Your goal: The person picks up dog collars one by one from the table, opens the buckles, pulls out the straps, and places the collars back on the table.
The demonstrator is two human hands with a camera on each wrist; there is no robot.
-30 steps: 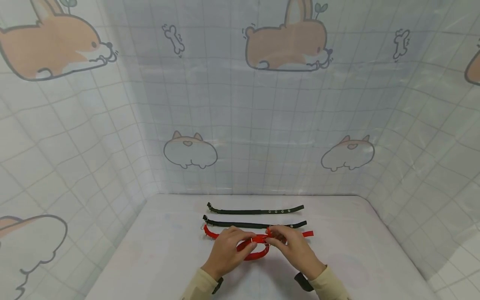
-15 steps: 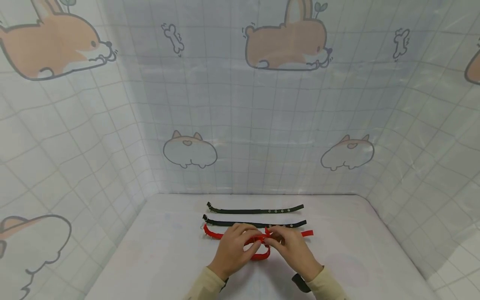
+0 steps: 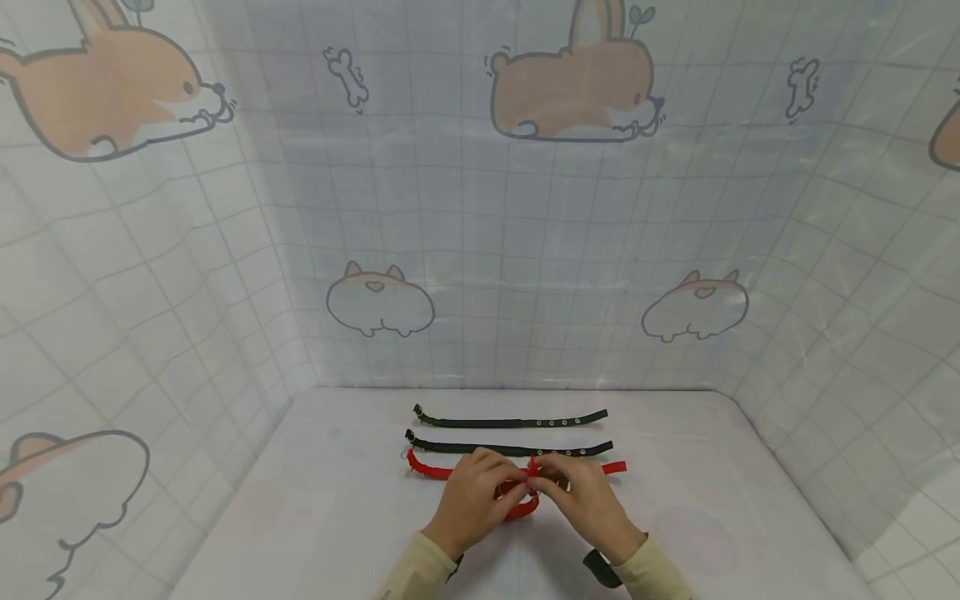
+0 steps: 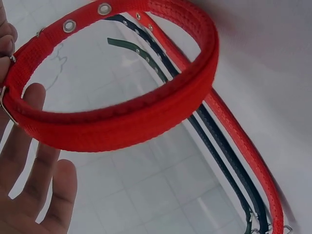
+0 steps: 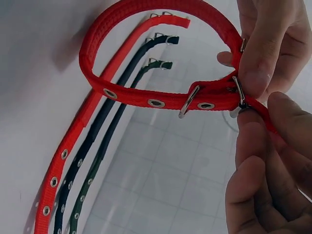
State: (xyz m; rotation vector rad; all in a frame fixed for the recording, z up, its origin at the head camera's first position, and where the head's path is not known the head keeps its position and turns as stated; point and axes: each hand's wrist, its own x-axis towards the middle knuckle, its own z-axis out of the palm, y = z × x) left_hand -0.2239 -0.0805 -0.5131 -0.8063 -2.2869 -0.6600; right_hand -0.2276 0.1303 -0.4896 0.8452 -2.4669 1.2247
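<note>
A red pet collar (image 4: 117,134), bent into a loop, hangs between both hands above the table. My left hand (image 3: 474,498) pinches it near the metal buckle (image 5: 239,92), its thumb against the band in the right wrist view. My right hand (image 3: 588,500) pinches the red strap end beside the buckle, with fingertips close to the left hand's. Eyelets and a D-ring (image 5: 189,101) show along the loop. Behind the hands lies a second red collar (image 3: 429,469), stretched out flat and partly covered by them.
Beyond the second red collar, a dark navy or black collar (image 3: 468,448) and a dark green collar (image 3: 480,423) lie parallel on the white table (image 3: 322,492). Grid-patterned sheeting with cartoon dogs (image 3: 573,92) walls in the back and sides.
My left hand has shifted slightly right, so its fingertips now meet the right hand's at the buckle. The right hand has barely moved. The collars on the table stay put.
</note>
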